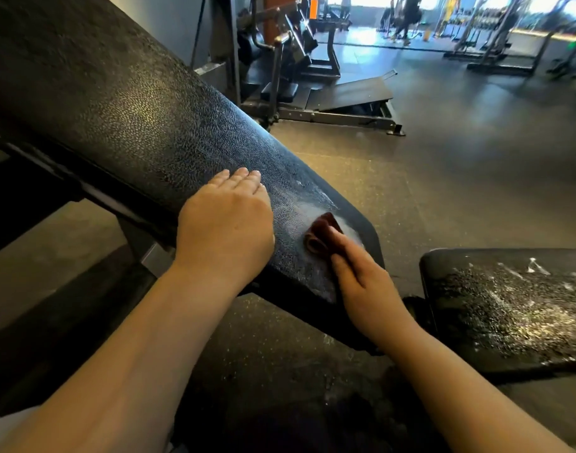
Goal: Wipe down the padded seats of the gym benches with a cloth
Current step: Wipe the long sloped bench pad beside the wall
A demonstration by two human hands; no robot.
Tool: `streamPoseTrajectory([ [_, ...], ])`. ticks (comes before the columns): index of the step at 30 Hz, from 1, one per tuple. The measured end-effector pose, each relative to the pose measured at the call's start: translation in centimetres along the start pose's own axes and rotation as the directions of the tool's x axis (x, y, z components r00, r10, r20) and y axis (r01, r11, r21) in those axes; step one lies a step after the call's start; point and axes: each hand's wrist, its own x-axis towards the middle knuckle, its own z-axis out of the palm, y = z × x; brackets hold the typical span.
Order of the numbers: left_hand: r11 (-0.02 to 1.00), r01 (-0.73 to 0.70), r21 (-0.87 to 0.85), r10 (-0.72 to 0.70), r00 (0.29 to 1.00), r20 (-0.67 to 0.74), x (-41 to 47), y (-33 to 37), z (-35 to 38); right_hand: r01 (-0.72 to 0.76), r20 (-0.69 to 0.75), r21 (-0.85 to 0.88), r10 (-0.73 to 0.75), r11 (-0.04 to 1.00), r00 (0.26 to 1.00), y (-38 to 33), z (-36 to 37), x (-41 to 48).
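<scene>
Head view. The long black backrest pad point(126, 103) is tilted, its long axis running from the upper left down to its lower end at centre right. That lower end points toward a second, flatter seat pad point(508, 308) at the right, which lies just beside it with a gap between them; this second pad is speckled with white droplets and streaks. A small dark red cloth point(321, 235), rolled or bunched, lies on the lower end of the backrest pad beside a pale wet patch. The right hand point(361, 282) reaches in from the lower right and grasps the cloth, fingers together on top of it and pointing up and to the left; the cloth projects beyond the fingertips. The left hand point(226, 223) lies flat and released on the same pad, just to the left of the cloth and apart from it, palm down, fingers straight and together, pointing up the pad. Both forearms are bare. Behind, other gym machines point(312, 76) stand on the dark speckled floor point(443, 178).
</scene>
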Motion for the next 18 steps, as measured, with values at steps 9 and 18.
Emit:
streamPoseTrajectory([
  [9, 1.000, -0.005, -0.015, 0.005, 1.000, 0.026, -1.1, 2.3, 0.3, -0.016, -0.018, -0.043, 0.016, 0.999, 1.000, -2.2, 0.6, -0.1],
  [18, 1.000, -0.006, -0.023, 0.007, 0.999, 0.037, -1.4, 2.6, 0.3, -0.494, -0.157, 0.031, 0.493, 0.869, 0.856, 2.1, -1.2, -0.1],
])
